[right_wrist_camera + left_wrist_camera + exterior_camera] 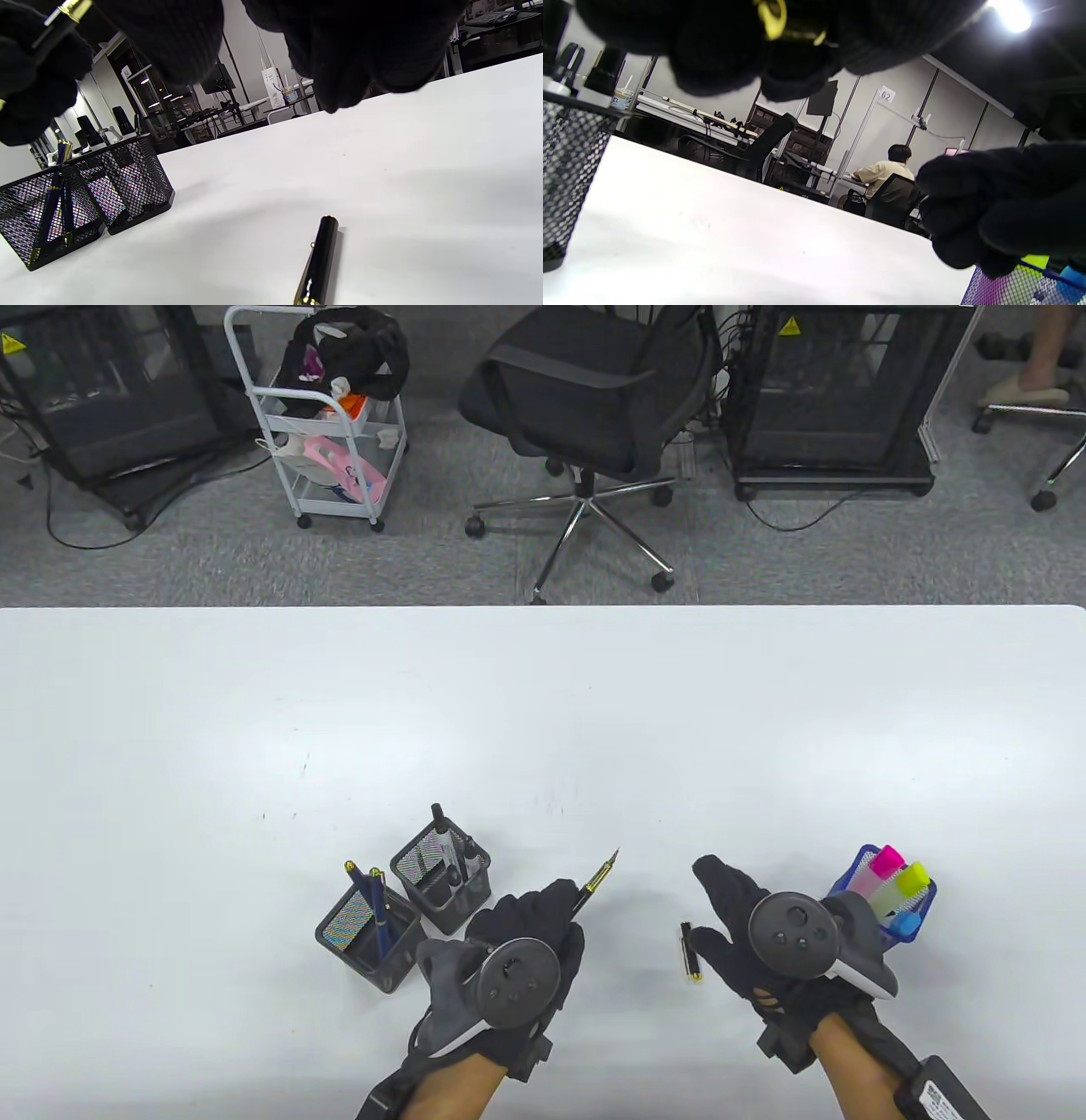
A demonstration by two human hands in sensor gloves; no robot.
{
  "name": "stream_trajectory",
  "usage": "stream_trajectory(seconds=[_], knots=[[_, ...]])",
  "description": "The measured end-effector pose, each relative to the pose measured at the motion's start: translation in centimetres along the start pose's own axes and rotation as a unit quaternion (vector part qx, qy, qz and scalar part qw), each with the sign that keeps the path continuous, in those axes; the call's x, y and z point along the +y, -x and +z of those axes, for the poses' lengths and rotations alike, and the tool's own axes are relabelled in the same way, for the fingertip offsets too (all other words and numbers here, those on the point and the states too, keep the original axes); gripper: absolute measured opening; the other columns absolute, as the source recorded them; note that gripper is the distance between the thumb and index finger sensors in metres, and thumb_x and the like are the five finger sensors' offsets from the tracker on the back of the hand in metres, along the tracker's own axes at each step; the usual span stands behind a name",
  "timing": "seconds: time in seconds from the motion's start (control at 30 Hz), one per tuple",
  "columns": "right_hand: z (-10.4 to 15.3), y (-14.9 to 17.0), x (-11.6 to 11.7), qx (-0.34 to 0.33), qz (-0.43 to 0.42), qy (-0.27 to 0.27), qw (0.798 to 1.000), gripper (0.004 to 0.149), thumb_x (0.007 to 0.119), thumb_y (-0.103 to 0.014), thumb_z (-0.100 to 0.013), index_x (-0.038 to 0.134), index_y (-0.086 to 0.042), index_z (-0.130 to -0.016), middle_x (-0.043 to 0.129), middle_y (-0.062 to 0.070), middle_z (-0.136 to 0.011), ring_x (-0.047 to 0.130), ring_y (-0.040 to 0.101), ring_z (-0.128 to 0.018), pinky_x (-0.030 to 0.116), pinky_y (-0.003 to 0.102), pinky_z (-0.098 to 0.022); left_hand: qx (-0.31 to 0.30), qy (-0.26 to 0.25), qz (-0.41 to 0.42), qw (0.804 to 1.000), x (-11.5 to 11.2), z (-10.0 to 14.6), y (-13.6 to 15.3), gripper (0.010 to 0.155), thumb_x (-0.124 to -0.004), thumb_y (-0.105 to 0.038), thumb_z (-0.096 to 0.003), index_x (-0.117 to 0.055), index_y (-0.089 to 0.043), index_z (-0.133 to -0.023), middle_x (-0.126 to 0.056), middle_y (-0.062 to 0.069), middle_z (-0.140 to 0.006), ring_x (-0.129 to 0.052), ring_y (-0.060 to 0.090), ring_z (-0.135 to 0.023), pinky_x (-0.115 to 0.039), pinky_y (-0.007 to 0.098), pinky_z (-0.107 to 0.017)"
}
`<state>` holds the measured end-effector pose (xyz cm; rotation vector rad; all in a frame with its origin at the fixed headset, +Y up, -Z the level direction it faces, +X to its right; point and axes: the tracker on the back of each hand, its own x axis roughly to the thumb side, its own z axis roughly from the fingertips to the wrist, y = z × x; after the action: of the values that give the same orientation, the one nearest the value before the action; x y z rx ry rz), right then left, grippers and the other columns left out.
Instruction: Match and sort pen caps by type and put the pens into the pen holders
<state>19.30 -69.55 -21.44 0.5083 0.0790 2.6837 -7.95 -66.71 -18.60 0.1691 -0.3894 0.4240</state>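
On the white desk [543, 712] the left hand [530, 937] has its fingers curled round an uncapped black fountain pen [598, 881], whose gold collar and nib stick out past the knuckles, pointing up and away toward the far right; the nib is clear of the desk surface in the table view. The right hand [747, 916] hangs just above the desk with its fingers relaxed and spread, its grip loose and holding nothing. The black pen cap [690, 952] with gold trim lies flat on the desk just beside that hand's thumb side, between the two hands; in the right wrist view it lies right below the fingertips [339, 76], apart from them. Left of the left hand stand two black mesh pen holders side by side: the nearer pen holder [366, 931] carries dark blue pens with gold trim, the farther pen holder [441, 878] black markers. Behind the right hand, partly hidden by its tracker, a blue mesh holder [925, 895] carries pink, yellow and blue highlighters [899, 882].
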Motion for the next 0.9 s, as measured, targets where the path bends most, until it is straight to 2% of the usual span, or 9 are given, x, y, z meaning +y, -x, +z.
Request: stream_trajectory(seconds=[0.1,0.23,0.4,0.5,0.7,0.77,0.8,0.9], knots=[[0.0,0.0,0.2,0.011,0.009,-0.004,1.000,0.078,0.085,-0.042,-0.043,0.050,-0.004,-0.102,0.073,0.028,-0.095,0.096,0.040,-0.074,0.086,0.050,-0.052,-0.011,-0.003,-0.008,1.000,0.1,0.0,-0.1,0.052,-0.079,-0.037,-0.0484,-0.079,-0.011,-0.093,-0.101,0.009,-0.067,-0.100,0.026,-0.039,-0.083,0.055,-0.039],[-0.2,0.0,0.7,0.065,0.037,-0.003,0.997,0.077,0.087,-0.044,-0.042,0.055,-0.003,-0.100,0.080,0.026,-0.090,0.100,0.039,-0.068,0.089,0.047,-0.047,-0.016,0.002,-0.020,1.000,-0.1,0.0,-0.3,0.052,-0.079,-0.038,-0.0482,-0.080,-0.011,-0.092,-0.101,0.008,-0.067,-0.100,0.026,-0.039,-0.084,0.055,-0.039],[-0.5,0.4,2.5,0.151,0.054,-0.053,0.986,0.073,0.089,-0.045,-0.040,0.065,-0.002,-0.094,0.090,0.024,-0.080,0.106,0.035,-0.056,0.093,0.042,-0.038,-0.007,0.006,-0.018,1.000,-0.2,0.0,0.1,0.051,-0.080,-0.038,-0.0480,-0.081,-0.011,-0.092,-0.102,0.009,-0.066,-0.100,0.026,-0.039,-0.084,0.055,-0.039],[-0.7,0.3,3.5,0.178,0.077,-0.069,0.978,0.071,0.090,-0.046,-0.040,0.069,-0.002,-0.092,0.093,0.023,-0.076,0.109,0.033,-0.051,0.094,0.040,-0.034,-0.004,0.009,-0.017,1.000,-0.2,0.0,0.3,0.051,-0.080,-0.038,-0.0479,-0.081,-0.011,-0.092,-0.102,0.009,-0.066,-0.101,0.026,-0.039,-0.084,0.056,-0.039],[-1.2,-0.9,6.2,0.194,0.150,-0.083,0.966,0.072,0.091,-0.048,-0.038,0.072,-0.002,-0.090,0.096,0.022,-0.073,0.110,0.031,-0.047,0.095,0.038,-0.030,-0.006,0.016,-0.020,1.000,-0.3,0.0,0.2,0.051,-0.080,-0.038,-0.0478,-0.082,-0.011,-0.092,-0.102,0.009,-0.066,-0.101,0.027,-0.039,-0.084,0.056,-0.038],[-1.5,-1.4,7.3,0.197,0.190,-0.084,0.958,0.072,0.093,-0.048,-0.036,0.074,-0.002,-0.088,0.097,0.022,-0.071,0.110,0.031,-0.045,0.095,0.038,-0.029,-0.007,0.019,-0.023,1.000,-0.4,0.0,0.2,0.051,-0.081,-0.038,-0.0477,-0.082,-0.011,-0.092,-0.102,0.010,-0.066,-0.101,0.027,-0.039,-0.084,0.056,-0.038],[-1.8,-2.0,7.7,0.182,0.240,-0.070,0.951,0.071,0.094,-0.048,-0.035,0.076,-0.003,-0.087,0.099,0.020,-0.068,0.111,0.029,-0.042,0.096,0.036,-0.027,-0.008,0.020,-0.024,0.999,-0.4,0.0,0.1,0.051,-0.081,-0.038,-0.0476,-0.082,-0.011,-0.092,-0.102,0.010,-0.066,-0.101,0.027,-0.039,-0.084,0.056,-0.038],[-2.0,-2.8,8.3,0.164,0.254,-0.068,0.951,0.065,0.094,-0.042,-0.036,0.078,-0.004,-0.085,0.101,0.019,-0.066,0.112,0.028,-0.039,0.096,0.035,-0.025,-0.007,0.022,-0.024,0.999,-0.4,0.0,0.2,0.052,-0.081,-0.038,-0.0476,-0.082,-0.011,-0.092,-0.102,0.010,-0.066,-0.101,0.027,-0.039,-0.084,0.056,-0.038]])
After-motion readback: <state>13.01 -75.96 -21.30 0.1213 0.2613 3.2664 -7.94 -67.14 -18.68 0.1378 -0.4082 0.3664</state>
